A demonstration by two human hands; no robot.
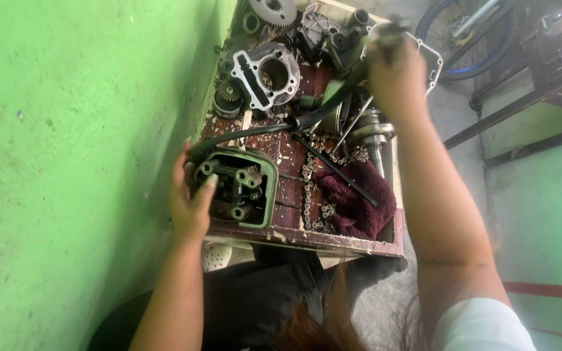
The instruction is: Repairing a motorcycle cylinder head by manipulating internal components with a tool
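My left hand (190, 201) grips the near-left side of a green-rimmed engine cylinder head (240, 187) lying in a wooden tray (307, 239). My right hand (395, 75) is raised at the tray's far end, blurred, closed around the upper end of a long curved black chain guide (281, 127) that runs down toward the cylinder head. A grey cylinder block (268, 75) with a round bore sits behind the head.
The tray also holds a timing chain (308, 188), a maroon rag (356, 198), black rods (336, 169), gears (273, 10), a crankshaft (375, 140) and a thin gasket (432, 58). A green wall (79, 149) stands close on the left. A bicycle wheel (453, 32) is at far right.
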